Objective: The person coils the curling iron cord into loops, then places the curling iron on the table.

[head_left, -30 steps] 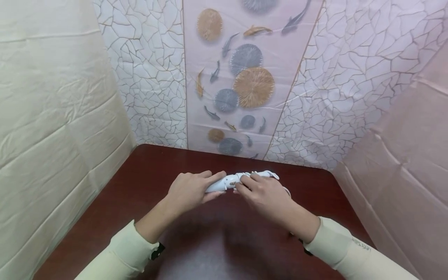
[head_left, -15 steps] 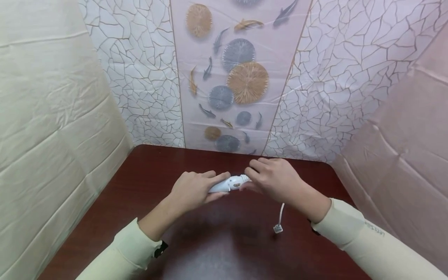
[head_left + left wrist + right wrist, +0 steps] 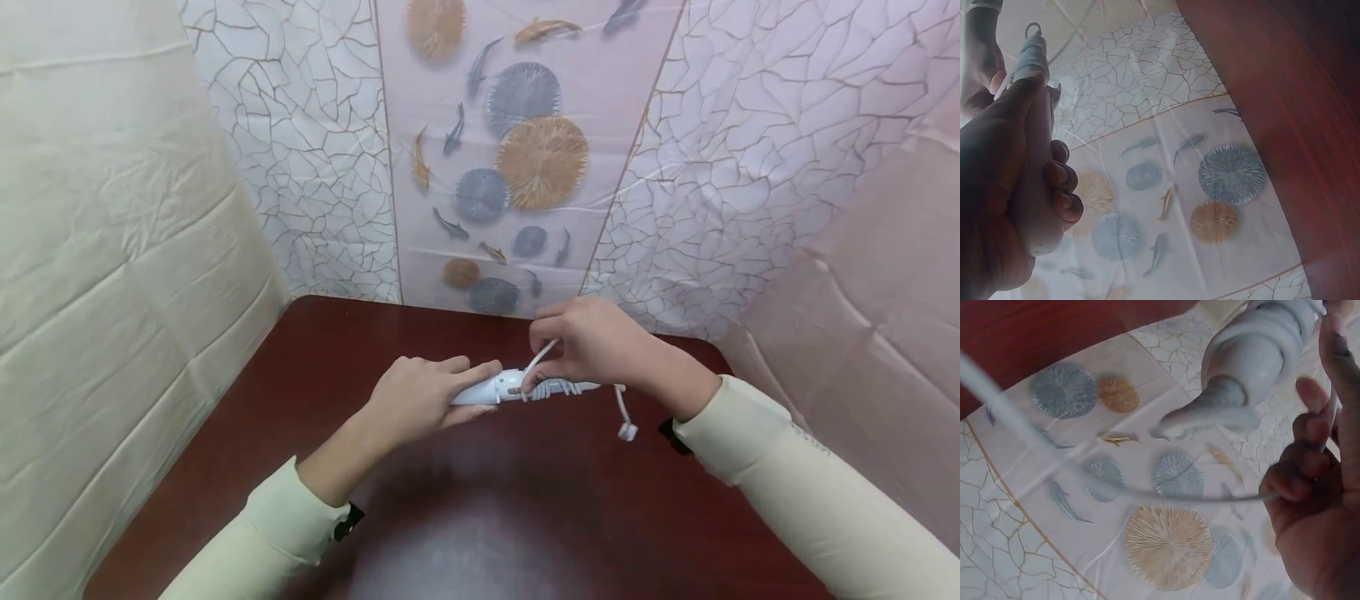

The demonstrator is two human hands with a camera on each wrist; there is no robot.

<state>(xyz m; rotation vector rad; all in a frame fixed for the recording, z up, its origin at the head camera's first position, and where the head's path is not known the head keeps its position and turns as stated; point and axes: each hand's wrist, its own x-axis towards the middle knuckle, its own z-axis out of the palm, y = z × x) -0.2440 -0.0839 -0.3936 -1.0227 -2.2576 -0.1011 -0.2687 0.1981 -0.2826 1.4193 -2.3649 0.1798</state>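
Note:
A white wand-shaped electric appliance [image 3: 511, 384] is held out level over the table, a small brownish switch on its side. My left hand [image 3: 416, 392] grips its smooth, thicker end [image 3: 1036, 231], fingers wrapped around it in the left wrist view. Several turns of white cord [image 3: 547, 388] circle the other end, which narrows to a small hanging loop [image 3: 1033, 29]. My right hand [image 3: 600, 343] pinches a taut length of this cord [image 3: 541, 354] just above the windings. In the right wrist view, curled fingers [image 3: 1294, 484] hold the cord [image 3: 1210, 499]. The plug [image 3: 627, 432] dangles below the right hand.
The dark red-brown table [image 3: 337, 350] lies beneath both hands. Behind it hangs a patterned cloth [image 3: 540, 250] with fish and round shapes. Pale cloth walls [image 3: 135, 250] enclose the left and right sides.
My right hand has shifted from the windings to above the appliance, drawing a length of cord upward. The plug now hangs loose at the right. The left hand keeps its grip.

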